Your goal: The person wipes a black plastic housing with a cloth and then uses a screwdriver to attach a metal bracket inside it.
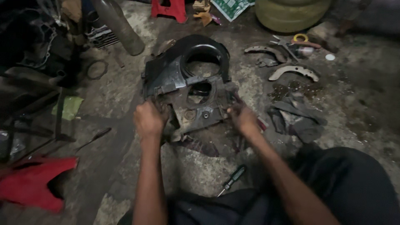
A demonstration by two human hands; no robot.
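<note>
Grimy concrete floor (pixel 104 96), and at its middle lies the black plastic housing (pixel 187 79). Left hand (pixel 149 118) and right hand (pixel 243 118) have fingers curled around its near corners; even, two-sided pressure seems wisest, since one-sided force could twist it.

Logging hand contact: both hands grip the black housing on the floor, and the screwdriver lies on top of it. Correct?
Not quite. In the head view the left hand and right hand do grip the black housing, but the screwdriver lies on the floor nearer the person, apart from it.
</note>
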